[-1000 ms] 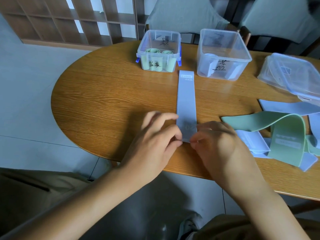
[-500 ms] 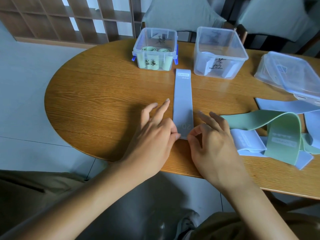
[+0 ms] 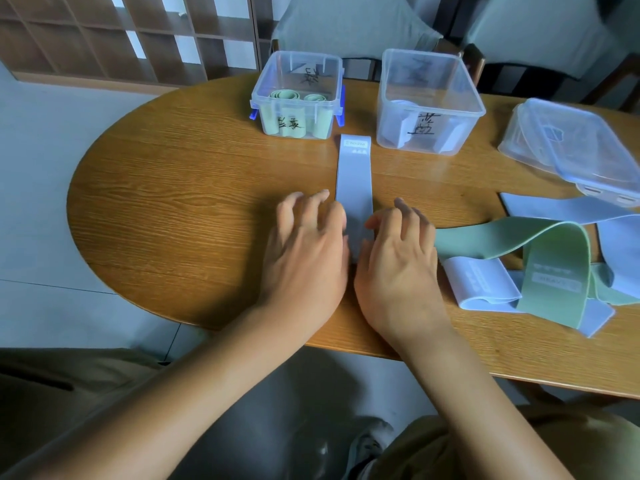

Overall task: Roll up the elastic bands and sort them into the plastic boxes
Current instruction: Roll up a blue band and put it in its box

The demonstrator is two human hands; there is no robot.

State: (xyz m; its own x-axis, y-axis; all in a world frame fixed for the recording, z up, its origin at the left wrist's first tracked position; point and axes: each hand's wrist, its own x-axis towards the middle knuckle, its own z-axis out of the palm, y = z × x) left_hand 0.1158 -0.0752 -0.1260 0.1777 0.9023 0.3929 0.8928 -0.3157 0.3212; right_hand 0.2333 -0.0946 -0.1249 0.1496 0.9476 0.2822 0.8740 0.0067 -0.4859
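Note:
A light blue elastic band (image 3: 354,174) lies flat and straight on the wooden table (image 3: 173,202), running away from me toward the boxes. My left hand (image 3: 308,247) and my right hand (image 3: 398,258) sit on either side of its near end and pinch it at the edges, the other fingers lifted and spread. The near tip of the band is mostly hidden between my hands. A clear box (image 3: 263,98) at the back holds rolled green bands. Next to it, another clear box (image 3: 467,98) holds rolled blue bands.
A loose heap of bands lies at my right: a green band (image 3: 554,258) arched over blue bands (image 3: 478,285). Clear box lids (image 3: 571,147) are stacked at the back right. Chairs stand behind the table, whose rounded edge curves at the left.
Both hands have slid forward along the blue band's near end, and their fingers have spread wider. The band has stayed in place.

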